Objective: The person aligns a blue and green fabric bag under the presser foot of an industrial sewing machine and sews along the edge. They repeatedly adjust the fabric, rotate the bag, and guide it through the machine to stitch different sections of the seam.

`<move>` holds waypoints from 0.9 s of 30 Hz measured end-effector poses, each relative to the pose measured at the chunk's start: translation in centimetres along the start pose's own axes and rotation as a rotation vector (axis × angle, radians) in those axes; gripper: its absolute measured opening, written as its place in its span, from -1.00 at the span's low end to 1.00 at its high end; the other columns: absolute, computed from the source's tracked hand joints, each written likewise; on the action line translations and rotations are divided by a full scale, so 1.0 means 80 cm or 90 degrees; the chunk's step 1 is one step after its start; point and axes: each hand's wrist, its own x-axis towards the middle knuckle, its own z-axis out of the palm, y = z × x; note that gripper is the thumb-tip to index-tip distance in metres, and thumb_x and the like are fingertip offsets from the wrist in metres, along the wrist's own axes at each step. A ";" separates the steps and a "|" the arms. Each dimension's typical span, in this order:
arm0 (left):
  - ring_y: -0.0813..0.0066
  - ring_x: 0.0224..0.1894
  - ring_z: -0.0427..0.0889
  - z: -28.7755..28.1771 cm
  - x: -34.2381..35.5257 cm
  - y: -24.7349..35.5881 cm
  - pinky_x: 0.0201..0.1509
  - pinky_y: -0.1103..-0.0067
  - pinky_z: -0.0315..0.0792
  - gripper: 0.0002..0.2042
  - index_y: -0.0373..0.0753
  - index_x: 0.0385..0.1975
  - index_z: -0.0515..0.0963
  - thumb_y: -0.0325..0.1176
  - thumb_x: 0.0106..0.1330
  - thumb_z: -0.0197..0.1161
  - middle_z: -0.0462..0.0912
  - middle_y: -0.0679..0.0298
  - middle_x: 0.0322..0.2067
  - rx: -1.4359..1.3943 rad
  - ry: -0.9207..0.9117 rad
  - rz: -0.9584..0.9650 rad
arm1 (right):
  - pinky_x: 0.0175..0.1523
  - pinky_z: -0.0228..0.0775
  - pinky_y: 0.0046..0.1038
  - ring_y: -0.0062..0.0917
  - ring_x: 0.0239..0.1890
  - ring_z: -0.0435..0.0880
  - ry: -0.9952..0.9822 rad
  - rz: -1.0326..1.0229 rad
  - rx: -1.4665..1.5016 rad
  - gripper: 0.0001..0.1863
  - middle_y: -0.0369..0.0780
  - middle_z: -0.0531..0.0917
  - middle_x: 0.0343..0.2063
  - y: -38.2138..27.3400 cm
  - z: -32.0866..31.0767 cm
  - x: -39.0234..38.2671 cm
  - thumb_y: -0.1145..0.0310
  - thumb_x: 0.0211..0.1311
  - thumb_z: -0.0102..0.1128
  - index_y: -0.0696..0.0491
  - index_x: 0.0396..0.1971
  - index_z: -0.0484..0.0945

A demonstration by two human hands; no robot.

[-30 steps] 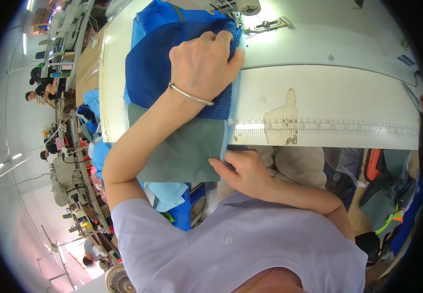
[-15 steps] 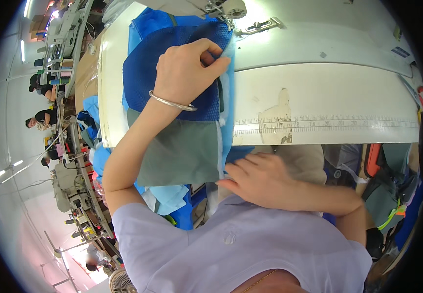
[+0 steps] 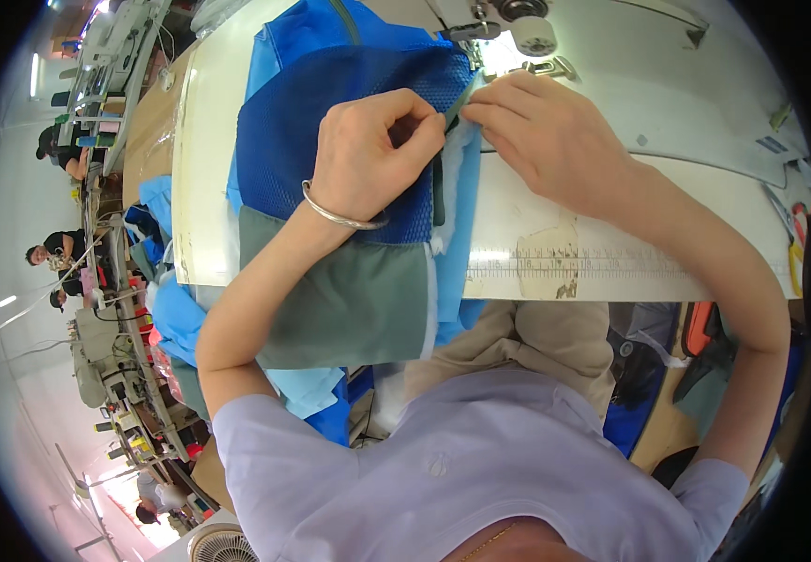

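Note:
A blue mesh fabric piece (image 3: pixel 302 122) with a grey-green panel (image 3: pixel 349 304) joined to it lies on the sewing machine table (image 3: pixel 207 187). Light blue fabric (image 3: pixel 460 215) shows beneath its right edge. My left hand (image 3: pixel 377 155), a bangle on its wrist, rests on the mesh, thumb and forefinger pinched at a narrow dark green strip (image 3: pixel 459 103). Opposite, my right hand (image 3: pixel 546 136) is closed at the same edge, its fingertips on the light blue fabric. Both hands are just in front of the sewing machine's presser foot (image 3: pixel 476 58), where the fabric's far corner lies.
A ruler scale (image 3: pixel 574 267) runs along the table's front edge. Scissors (image 3: pixel 785 211) lie at the far right. Blue fabric pieces (image 3: pixel 176 314) are heaped at left, below the table edge. Other sewing machines (image 3: pixel 101 347) and people stand further left.
My right hand has risen from the fabric's near lower edge to the seam edge by the presser foot. My left hand has shifted slightly right, and a green strip now shows between the hands.

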 end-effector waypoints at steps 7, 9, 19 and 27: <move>0.48 -0.64 0.58 0.005 -0.001 -0.014 -0.50 0.59 0.43 -0.86 -0.34 -0.49 0.65 -0.38 0.16 0.33 0.66 0.20 -0.61 -0.078 0.040 0.006 | 0.06 0.54 -0.37 -0.35 -0.05 0.64 0.025 -0.014 0.067 -0.68 -0.18 0.68 -0.14 -0.010 0.008 -0.009 0.49 0.06 0.27 0.16 -0.12 0.64; 0.55 -0.64 0.56 0.005 -0.001 -0.014 -0.51 0.62 0.42 -0.86 -0.35 -0.49 0.64 -0.39 0.17 0.33 0.66 0.22 -0.62 -0.092 0.045 0.013 | 0.08 0.54 -0.37 -0.35 -0.03 0.64 0.021 -0.019 0.090 -0.67 -0.17 0.68 -0.14 -0.010 0.007 -0.011 0.49 0.06 0.26 0.16 -0.11 0.64; 0.70 -0.61 0.52 -0.002 0.003 -0.010 -0.50 0.67 0.39 -0.84 -0.38 -0.46 0.65 -0.38 0.20 0.33 0.64 0.26 -0.64 -0.119 0.004 -0.050 | 0.12 0.52 -0.39 -0.38 0.03 0.61 0.030 -0.074 0.057 -0.70 -0.22 0.67 -0.14 -0.009 0.008 -0.010 0.44 0.03 0.31 0.12 -0.17 0.66; 0.85 -0.44 0.39 -0.005 0.002 -0.007 -0.41 0.76 0.29 -0.85 -0.41 -0.37 0.63 -0.42 0.32 0.32 0.57 0.50 -0.53 -0.113 -0.061 -0.094 | 0.06 0.51 -0.38 -0.38 -0.03 0.62 -0.003 -0.070 0.093 -0.78 -0.21 0.66 -0.17 -0.011 -0.003 -0.013 0.41 0.03 0.36 0.11 -0.28 0.65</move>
